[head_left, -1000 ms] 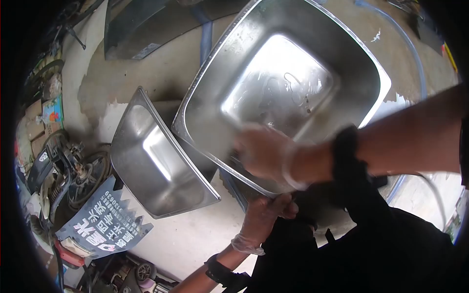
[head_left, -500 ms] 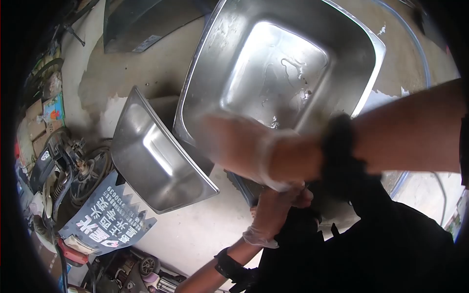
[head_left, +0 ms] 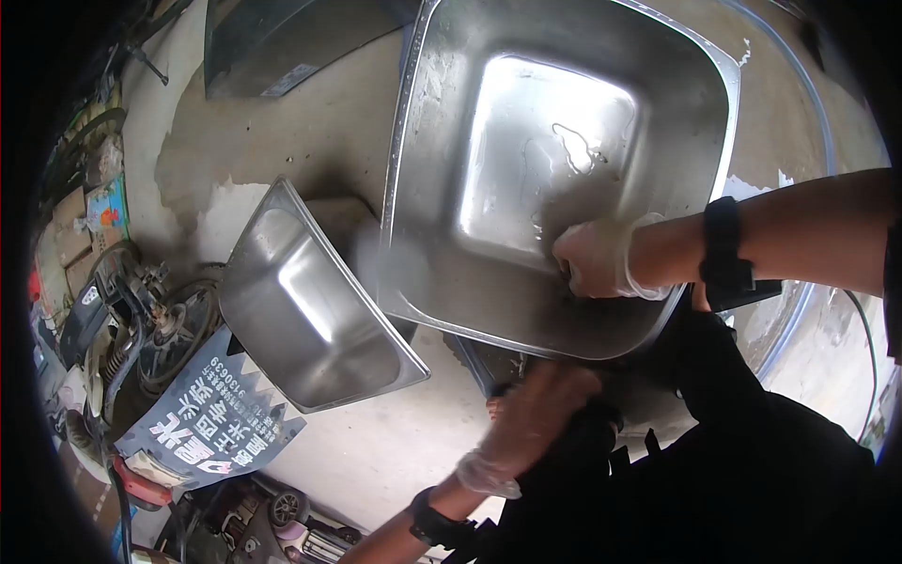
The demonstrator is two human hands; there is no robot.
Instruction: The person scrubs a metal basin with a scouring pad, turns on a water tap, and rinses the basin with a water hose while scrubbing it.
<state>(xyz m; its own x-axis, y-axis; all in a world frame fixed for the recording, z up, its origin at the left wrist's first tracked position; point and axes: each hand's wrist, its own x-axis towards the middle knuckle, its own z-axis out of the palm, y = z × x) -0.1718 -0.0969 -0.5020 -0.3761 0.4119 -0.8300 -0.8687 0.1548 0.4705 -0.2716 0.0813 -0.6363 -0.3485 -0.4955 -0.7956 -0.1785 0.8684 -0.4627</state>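
A large steel basin [head_left: 442, 169] is tilted in front of me, with water drops on its inner floor. My right hand [head_left: 601, 261], in a clear glove, is closed inside it near the lower right wall; whatever it holds is hidden. Just below the basin's near rim is my left hand [head_left: 545, 409], also gloved and blurred, so its fingers cannot be made out. A smaller steel basin [head_left: 310, 310] stands tilted to the left of the large one.
A grey printed sheet [head_left: 211, 418] lies at the lower left beside a wheeled machine [head_left: 169, 324]. At the top left is a dark panel [head_left: 291, 47]. A blue hose [head_left: 817, 103] curves along the right. Boxes [head_left: 70, 226] stand at the far left.
My right hand has moved right and back within the large basin from its left side. The large basin has turned and shifted slightly right. My left hand has dropped a little from the near rim.
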